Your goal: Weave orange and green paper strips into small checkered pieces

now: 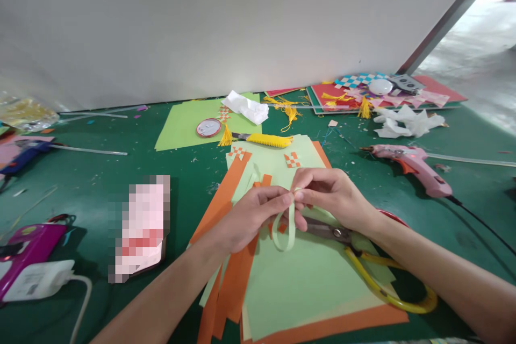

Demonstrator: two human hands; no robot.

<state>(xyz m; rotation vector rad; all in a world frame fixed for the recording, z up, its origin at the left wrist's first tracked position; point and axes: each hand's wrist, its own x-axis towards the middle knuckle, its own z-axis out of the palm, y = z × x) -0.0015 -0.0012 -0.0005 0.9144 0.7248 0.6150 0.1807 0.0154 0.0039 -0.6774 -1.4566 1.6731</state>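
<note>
Between the fingertips of my left hand (258,212) and my right hand (330,199) is a narrow pale green paper strip (287,242), bent into a loop that hangs down. Both hands are closed in a pinch and meet at the strip's upper end. Beneath them lies a stack of light green paper sheets (314,285) with orange paper under it. Orange paper strips (239,274) rest on the stack's left side. Scissors with yellow handles (374,290) lie below my right hand and forearm, partly covered. Small orange-and-white woven pieces (292,159) sit beyond my fingers.
A yellow utility knife (269,140), crumpled tissue (245,107) and round tin lid (208,127) lie at the back. To the right, a pink glue gun (415,164) trails a cord. A phone (143,231) and a white plug adapter (40,280) are at left. A grey panel (201,21) stands behind.
</note>
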